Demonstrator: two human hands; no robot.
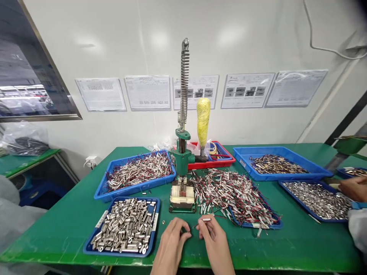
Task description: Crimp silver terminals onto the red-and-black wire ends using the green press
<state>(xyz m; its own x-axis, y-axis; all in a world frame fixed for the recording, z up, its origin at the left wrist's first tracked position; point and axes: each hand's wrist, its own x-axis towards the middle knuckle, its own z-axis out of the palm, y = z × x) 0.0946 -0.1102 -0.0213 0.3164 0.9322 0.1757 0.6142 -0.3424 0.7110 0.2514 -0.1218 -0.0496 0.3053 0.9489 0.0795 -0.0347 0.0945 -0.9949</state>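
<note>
Both my hands rest on the green table's front edge, just in front of the green hand press (182,179). My left hand (171,240) has its fingers curled and pinches something small that I cannot make out. My right hand (211,236) pinches a thin wired metal piece (205,219) between thumb and fingers. A heap of red-and-black wired parts (235,194) spills over a blue tray to the right of the press. To the left of my left hand, a blue tray of short metal sleeves (124,225) sits close by.
A blue tray of wired sleeves (137,172) lies at back left, a red tray (212,160) behind the press by its yellow-wrapped handle (203,118). Two more blue trays (275,162) (315,198) stand at right, where another person's hand (354,188) reaches in.
</note>
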